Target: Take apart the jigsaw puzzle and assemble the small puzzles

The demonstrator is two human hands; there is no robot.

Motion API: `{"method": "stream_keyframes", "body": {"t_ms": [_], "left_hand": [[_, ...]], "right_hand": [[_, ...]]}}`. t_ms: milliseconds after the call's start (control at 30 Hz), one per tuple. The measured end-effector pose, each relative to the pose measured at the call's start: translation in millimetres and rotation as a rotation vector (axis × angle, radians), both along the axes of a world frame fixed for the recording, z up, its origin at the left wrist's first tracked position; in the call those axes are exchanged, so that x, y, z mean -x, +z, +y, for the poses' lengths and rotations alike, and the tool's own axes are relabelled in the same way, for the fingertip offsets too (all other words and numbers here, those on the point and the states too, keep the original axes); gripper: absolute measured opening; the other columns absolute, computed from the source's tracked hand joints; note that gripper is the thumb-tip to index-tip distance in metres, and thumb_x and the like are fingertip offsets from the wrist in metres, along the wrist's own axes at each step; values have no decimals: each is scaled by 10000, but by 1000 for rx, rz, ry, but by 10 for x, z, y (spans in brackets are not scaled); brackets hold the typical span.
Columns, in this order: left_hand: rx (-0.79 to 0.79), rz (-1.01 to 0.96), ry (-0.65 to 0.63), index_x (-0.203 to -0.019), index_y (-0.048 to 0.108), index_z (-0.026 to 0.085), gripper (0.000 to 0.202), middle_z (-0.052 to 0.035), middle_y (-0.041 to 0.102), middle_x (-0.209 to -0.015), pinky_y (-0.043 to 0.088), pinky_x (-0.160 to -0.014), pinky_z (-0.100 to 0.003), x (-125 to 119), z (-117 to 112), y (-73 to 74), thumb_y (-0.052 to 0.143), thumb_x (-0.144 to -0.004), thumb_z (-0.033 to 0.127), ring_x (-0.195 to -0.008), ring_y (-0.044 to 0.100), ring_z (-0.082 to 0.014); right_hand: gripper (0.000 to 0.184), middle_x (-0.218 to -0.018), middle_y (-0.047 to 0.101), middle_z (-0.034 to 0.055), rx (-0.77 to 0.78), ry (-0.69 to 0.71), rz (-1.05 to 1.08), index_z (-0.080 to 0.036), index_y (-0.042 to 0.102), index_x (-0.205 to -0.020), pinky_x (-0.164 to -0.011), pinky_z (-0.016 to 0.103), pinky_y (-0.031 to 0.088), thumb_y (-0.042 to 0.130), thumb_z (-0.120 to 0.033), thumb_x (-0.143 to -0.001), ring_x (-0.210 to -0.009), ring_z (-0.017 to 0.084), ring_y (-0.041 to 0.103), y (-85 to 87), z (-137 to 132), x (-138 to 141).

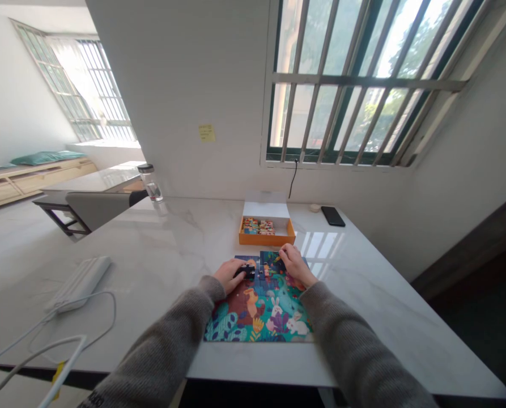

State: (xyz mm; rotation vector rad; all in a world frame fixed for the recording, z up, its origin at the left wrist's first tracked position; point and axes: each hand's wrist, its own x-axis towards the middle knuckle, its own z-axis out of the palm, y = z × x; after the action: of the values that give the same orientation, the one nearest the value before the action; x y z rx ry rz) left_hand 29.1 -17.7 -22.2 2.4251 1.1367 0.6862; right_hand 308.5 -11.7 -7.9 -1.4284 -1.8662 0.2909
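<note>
A colourful jigsaw puzzle with rabbits and plants lies mostly joined on the table in front of me. My left hand rests at its upper left edge, thumb and forefinger apart on either side of a dark patch with small white marks. Whether that patch is a loose piece or a gap, I cannot tell. At the upper right, my right hand has its fingers curled and pinched at the edge of a dark blue puzzle piece. Its fingertips partly hide that corner.
Behind the puzzle stands an open orange box with puzzle pieces inside. A black phone lies at the back right. A clear bottle stands at the back left, and a white power strip with cables lies on the left.
</note>
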Motion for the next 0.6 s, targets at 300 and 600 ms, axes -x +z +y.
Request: {"method": "stream_keyframes", "body": {"t_ms": [300,600], "left_hand": [[115,-155,41,-1053,647,177,248,-108,669,-1134,445,-1010,-404,-234,26,366,566,-852,296,-1097,590,-267],[-29,-216,-33,-980,637,198,146,-96,651,-1175,437,-993,-396,-443,-47,173,528,-886,223,-1089,593,-248]], "right_hand": [[244,-734,570,-16,48,98,207,-222,504,-828,-695,287,424,413,-416,-947,-709,172,545,62,-99,-18],[114,-936,642,45,-49,175,-66,-209,593,-967,-874,363,405,562,-282,-885,-905,214,562,180,-181,88]]}}
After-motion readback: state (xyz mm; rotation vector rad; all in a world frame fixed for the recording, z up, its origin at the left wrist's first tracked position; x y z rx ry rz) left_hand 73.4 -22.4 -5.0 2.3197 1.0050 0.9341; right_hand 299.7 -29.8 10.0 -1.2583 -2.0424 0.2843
